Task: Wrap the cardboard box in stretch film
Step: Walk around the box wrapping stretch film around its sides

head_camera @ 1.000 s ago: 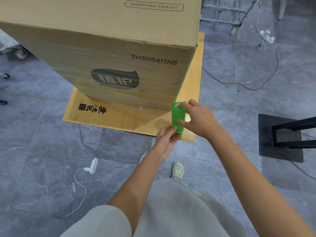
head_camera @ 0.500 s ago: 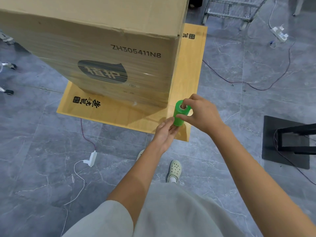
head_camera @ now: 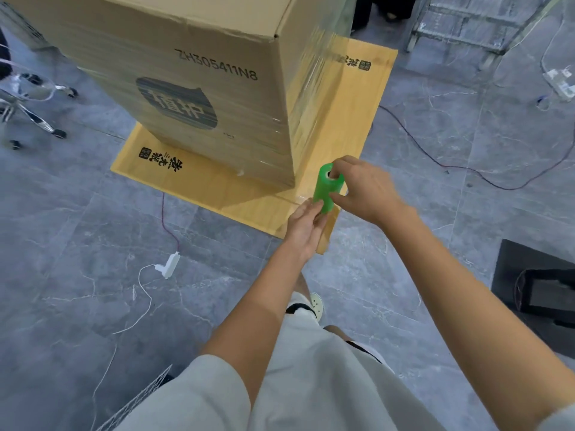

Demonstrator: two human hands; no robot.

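Now my right hand (head_camera: pixel 364 189) pinches the top of the upright green roll of stretch film (head_camera: pixel 326 191), one finger in its core. My left hand (head_camera: pixel 306 227) grips its lower end. The tall brown cardboard box (head_camera: pixel 199 88) stands just beside the roll, ahead and to the left.

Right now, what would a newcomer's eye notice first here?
The small green roll of stretch film stands out at the centre, gripped by both hands: the right hand at its top, the left hand at its bottom. Behind it rises the tall cardboard box, its sides already filmed, standing on a flat yellow sheet.
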